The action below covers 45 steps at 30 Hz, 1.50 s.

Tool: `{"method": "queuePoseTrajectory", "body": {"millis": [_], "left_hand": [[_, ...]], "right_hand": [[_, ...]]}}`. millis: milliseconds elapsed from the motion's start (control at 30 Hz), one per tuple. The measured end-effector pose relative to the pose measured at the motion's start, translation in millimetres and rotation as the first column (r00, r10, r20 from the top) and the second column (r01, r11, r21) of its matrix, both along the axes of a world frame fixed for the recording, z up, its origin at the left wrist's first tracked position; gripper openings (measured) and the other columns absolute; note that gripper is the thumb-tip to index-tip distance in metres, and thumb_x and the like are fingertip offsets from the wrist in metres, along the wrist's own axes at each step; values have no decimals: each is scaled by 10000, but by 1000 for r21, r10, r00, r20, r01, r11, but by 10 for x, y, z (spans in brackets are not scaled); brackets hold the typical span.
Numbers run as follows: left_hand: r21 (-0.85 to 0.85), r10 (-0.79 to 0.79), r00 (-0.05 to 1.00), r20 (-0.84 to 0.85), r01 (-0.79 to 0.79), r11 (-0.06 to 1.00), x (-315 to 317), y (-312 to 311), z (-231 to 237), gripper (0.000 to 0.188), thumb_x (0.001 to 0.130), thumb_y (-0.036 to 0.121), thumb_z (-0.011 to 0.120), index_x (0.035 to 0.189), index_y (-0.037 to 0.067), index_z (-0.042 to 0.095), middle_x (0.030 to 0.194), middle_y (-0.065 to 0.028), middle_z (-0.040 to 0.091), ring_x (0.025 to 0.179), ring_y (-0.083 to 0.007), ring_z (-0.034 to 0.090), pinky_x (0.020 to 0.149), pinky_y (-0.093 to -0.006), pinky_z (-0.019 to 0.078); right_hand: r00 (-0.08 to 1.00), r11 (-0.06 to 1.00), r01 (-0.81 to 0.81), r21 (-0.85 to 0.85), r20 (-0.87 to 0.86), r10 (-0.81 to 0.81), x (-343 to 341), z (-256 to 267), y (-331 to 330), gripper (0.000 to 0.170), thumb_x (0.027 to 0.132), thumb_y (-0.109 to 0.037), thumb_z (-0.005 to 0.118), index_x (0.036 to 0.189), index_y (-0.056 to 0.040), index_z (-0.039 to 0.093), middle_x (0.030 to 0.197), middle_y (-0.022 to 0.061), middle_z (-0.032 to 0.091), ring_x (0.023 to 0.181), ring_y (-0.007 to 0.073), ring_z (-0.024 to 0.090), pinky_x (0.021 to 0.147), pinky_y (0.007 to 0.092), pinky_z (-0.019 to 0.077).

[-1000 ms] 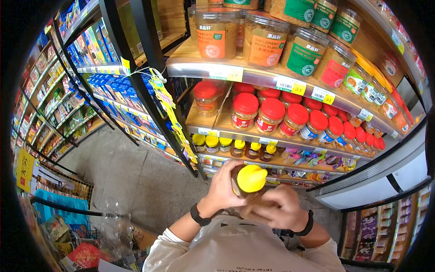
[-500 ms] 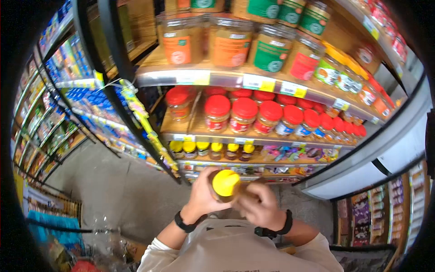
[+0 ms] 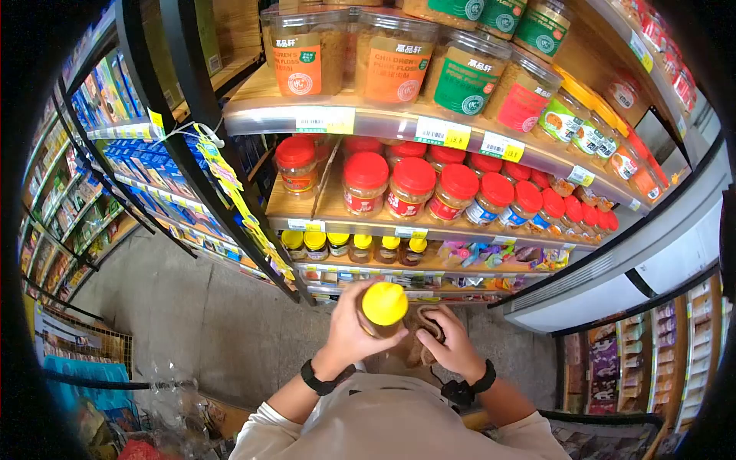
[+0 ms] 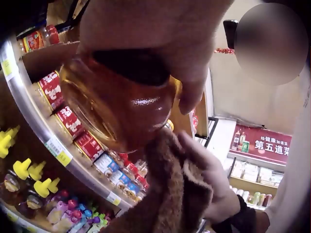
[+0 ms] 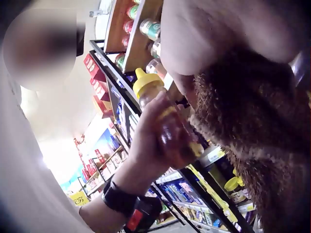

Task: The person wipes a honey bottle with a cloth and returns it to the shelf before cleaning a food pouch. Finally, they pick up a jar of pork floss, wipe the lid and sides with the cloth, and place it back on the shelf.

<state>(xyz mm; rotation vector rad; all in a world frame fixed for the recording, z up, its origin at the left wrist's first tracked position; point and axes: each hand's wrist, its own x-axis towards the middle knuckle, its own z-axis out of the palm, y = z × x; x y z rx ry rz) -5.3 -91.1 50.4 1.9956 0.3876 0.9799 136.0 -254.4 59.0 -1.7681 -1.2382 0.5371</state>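
Note:
My left hand (image 3: 345, 330) grips a clear squeeze bottle (image 5: 172, 128) of amber, honey-like liquid around its body, in front of my chest. Its yellow pointed cap (image 3: 385, 303) faces up toward the head camera. To the right of the bottle, my right hand (image 3: 454, 345) holds a brown, fuzzy cloth (image 4: 170, 189), with the thumb over a fold. In the left wrist view the cloth overlaps the lower end of the bottle. Part of the cloth hangs below the right hand, and the palm side of that hand is hidden.
Ahead stands a shelf unit with red-lidded jars (image 3: 412, 184) on its middle shelf. Below them are small yellow-capped bottles (image 3: 362, 247); above are large tubs of pork floss (image 3: 395, 65). A black post (image 3: 201, 138) rises at left, a white cabinet (image 3: 575, 295) stands right.
The right hand and cloth, blurred with motion close against the bottle before, now show sharply and a little apart from it in the head view. The head view has shifted, moving the shelves leftward.

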Motion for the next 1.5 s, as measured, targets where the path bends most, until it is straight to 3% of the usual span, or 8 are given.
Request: {"method": "queuePoseTrajectory", "body": {"millis": [167,233,500,667,833,1033,1267,1500], "left_hand": [[61,-107,990,-88,113,992,217,-233,-260,805,512,288,880,1158,41,468,1075,-151,555,958,-318,568,828,-397,459],[105,-150,978,-143,165,981,277,-369,-306,751,551,263,808,1208,74,497,1110,-124,544,1025,-300,529,841,-405,389],[18,-515,809,-281,542,840,648,-515,-655,722,643,162,743,1294,106,435,1164,-122,467,1032,-329,527,843,-430,444],[206,-362,880,-307,433,877,971,-591,-802,679,628,188,757,1242,100,480,1118,-96,501,998,-326,564,839,-424,475],[75,-410,856,-315,453,888,1385,-625,-833,619,607,195,770,1170,104,529,1079,-85,540,864,-290,615,685,-373,536],[399,-27,941,-337,169,901,2050,-514,-1128,495,562,220,784,1009,135,589,965,-49,589,855,-286,589,775,-405,500],[126,156,887,-435,-112,986,2677,-342,-1851,370,692,276,748,992,148,574,948,-84,599,837,-354,605,676,-443,504],[112,189,765,-616,-152,982,2923,-362,-2282,291,758,230,673,1010,157,548,1051,-70,571,829,-352,611,662,-456,505]], "right_hand": [[999,998,-12,61,-45,15,-36,-92,-51,655,717,-299,779,1204,2,460,1151,134,481,1071,271,499,926,370,387],[990,998,-13,63,141,4,-45,-226,-47,703,687,-285,806,1220,-4,445,1158,130,485,1063,268,507,923,364,397],[972,982,180,-52,-147,-186,245,-583,-493,606,658,-261,827,1115,-26,507,1013,84,578,940,208,583,825,319,470],[944,933,329,-146,67,-323,466,-608,-585,587,639,-319,825,1069,-16,566,1042,148,571,960,283,589,827,370,480],[911,914,378,-149,237,-338,921,-824,-723,629,593,-344,842,1046,4,577,1028,160,572,941,331,572,814,408,465],[916,897,396,-195,21,-400,1525,-1088,-1246,333,747,-149,734,1016,-15,590,990,181,578,900,329,579,784,382,473],[883,853,466,-236,68,-464,1834,-1196,-1575,269,762,-140,716,953,6,595,945,171,565,850,330,575,724,395,471],[909,875,410,-257,191,-370,1987,-1332,-1842,256,766,-158,710,938,2,610,918,165,557,819,348,566,704,401,463]]}}
